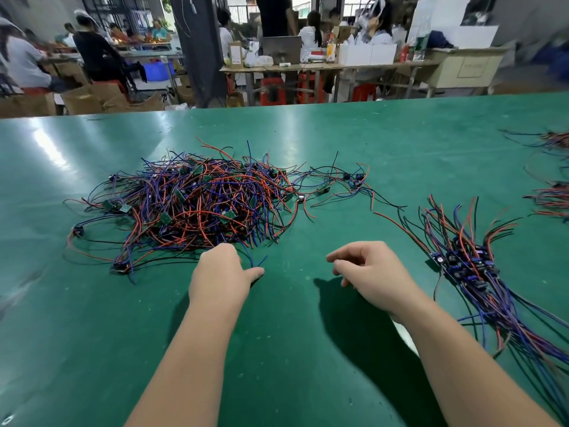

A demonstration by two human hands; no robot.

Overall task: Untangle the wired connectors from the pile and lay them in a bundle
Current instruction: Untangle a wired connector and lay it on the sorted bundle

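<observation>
The green table carries a big tangled pile of wired connectors left of centre: red, blue and black leads knotted over small green boards and black plugs. A few stray connectors trail off its right side, spread loosely toward the bundle, which lies well to the right with its plugs gathered together and its leads fanning out at both ends. Two more heaps of wire sit at the far right edge, partly cut off.

The left hand is at the near edge of the pile, knuckles up, thumb stretched out flat on the table beside a loose blue wire. Its fingers dip behind the back of the hand into the leads, so I cannot tell whether they pinch anything. The right hand hovers between pile and bundle, apart from both, fingers loosely curled with nothing in them.

As for containers, a blue plastic bin stands under a bench across the room, opened cardboard boxes sit on the floor just beyond the table, and white boxes line the far bench. From here I cannot see what any of them hold.
</observation>
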